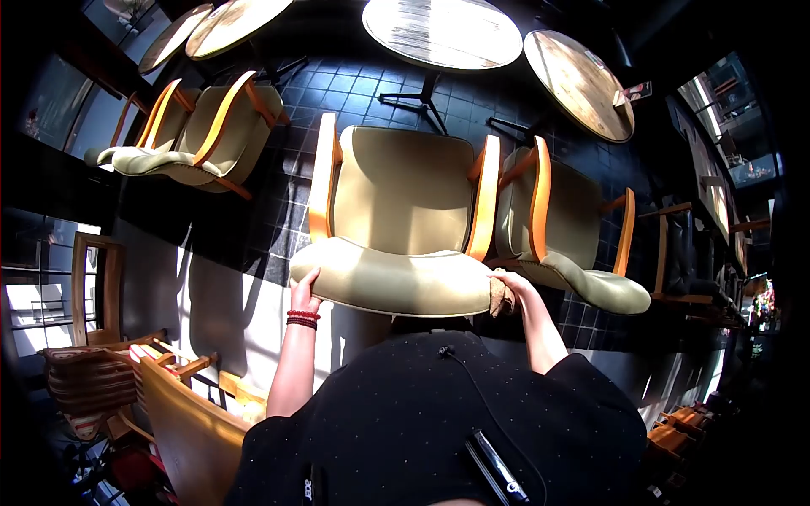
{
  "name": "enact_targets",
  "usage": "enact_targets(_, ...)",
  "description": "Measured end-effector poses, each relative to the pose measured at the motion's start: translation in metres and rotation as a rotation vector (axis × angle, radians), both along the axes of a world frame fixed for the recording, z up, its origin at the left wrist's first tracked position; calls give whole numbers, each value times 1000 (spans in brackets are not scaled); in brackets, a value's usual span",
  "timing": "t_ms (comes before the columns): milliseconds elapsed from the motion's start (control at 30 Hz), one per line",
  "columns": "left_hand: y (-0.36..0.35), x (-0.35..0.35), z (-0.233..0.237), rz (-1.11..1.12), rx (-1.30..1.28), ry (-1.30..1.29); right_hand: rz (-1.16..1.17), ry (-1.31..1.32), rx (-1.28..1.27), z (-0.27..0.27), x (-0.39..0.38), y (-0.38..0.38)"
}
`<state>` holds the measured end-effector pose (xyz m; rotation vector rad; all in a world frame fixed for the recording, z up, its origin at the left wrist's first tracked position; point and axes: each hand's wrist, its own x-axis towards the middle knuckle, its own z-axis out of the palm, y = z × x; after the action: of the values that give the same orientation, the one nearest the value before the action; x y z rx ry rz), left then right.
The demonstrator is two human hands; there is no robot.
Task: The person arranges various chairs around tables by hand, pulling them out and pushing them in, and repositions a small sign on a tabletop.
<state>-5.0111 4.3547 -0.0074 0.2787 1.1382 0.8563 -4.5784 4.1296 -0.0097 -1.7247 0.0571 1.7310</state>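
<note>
A green padded armchair with orange wooden arms stands straight in front of me, its curved backrest nearest my body. My left hand grips the left end of the backrest, with red and dark bead bracelets on the wrist. At the backrest's right end my right hand is closed round a crumpled brown cloth, touching the chair. A second green armchair stands close against the right side of the first.
Round wooden tables stand beyond the chairs. More green armchairs are at the left. A brown wooden piece of furniture and a striped chair lie near at lower left. Dark chairs line the right.
</note>
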Motion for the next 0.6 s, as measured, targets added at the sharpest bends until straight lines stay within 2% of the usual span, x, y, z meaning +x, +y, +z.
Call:
enact_targets(67, 35, 12, -19, -11, -2, -54, 15, -80, -37, 14, 10, 26)
enact_targets(100, 49, 24, -22, 7, 55, 16, 23, -119, -53, 24, 14, 42)
enact_targets(133, 66, 30, -25, -7, 19, -18, -48, 7, 53, -8, 31, 41)
enact_targets(200, 99, 43, -36, -41, -66, -90, -20, 46, -11, 2, 40, 63)
enact_targets(233, 113, 50, -33, -98, -68, -75, -7, 6, -3, -10, 48, 68)
enact_targets(267, 121, 63, -18, -101, 26, 4, -79, 19, 7, 3, 46, 80)
enact_targets(367, 158, 80, -14, -196, 40, -80, -183, 2, 40, -44, 67, 88)
enact_targets(467, 179, 89, -4, -279, -35, -72, -149, -209, -48, -15, 60, 101)
enact_targets(500, 183, 88, -3, -299, -70, -82, -163, -287, -37, -7, 54, 102)
enact_targets(533, 191, 83, -7, -344, 1, -88, -236, -309, 45, -4, 48, 98)
enact_targets(600, 211, 69, -5, -199, -306, -545, -205, -415, 71, -8, 38, 89)
